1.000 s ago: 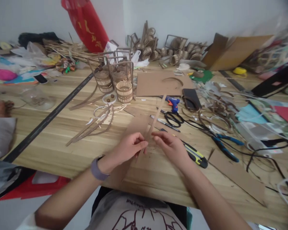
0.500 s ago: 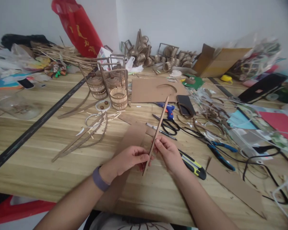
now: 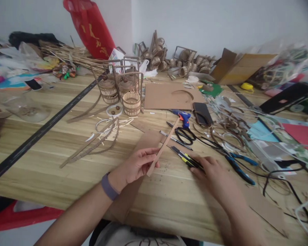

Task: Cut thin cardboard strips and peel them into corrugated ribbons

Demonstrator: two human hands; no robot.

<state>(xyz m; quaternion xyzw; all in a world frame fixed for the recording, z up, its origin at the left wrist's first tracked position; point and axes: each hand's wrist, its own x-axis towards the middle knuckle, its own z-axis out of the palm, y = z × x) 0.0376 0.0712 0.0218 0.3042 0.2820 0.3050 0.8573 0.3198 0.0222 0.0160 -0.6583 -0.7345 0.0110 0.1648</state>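
While the right hand (image 3: 217, 174) curls at a utility knife (image 3: 186, 157), grip unclear, the left hand (image 3: 137, 165) pinches a narrow, straight brown cardboard strip (image 3: 165, 142) above the table (image 3: 166, 201), its long axis slanting away and rightward.

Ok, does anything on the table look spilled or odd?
Yes: pale sticks lie strewn in front of the small baskets, some crossed by brown strips, as if spilled. Dark specks, like crumbs, also dot the tabletop near the cardboard strip in the left hand.

Soft light, apparently slight blur
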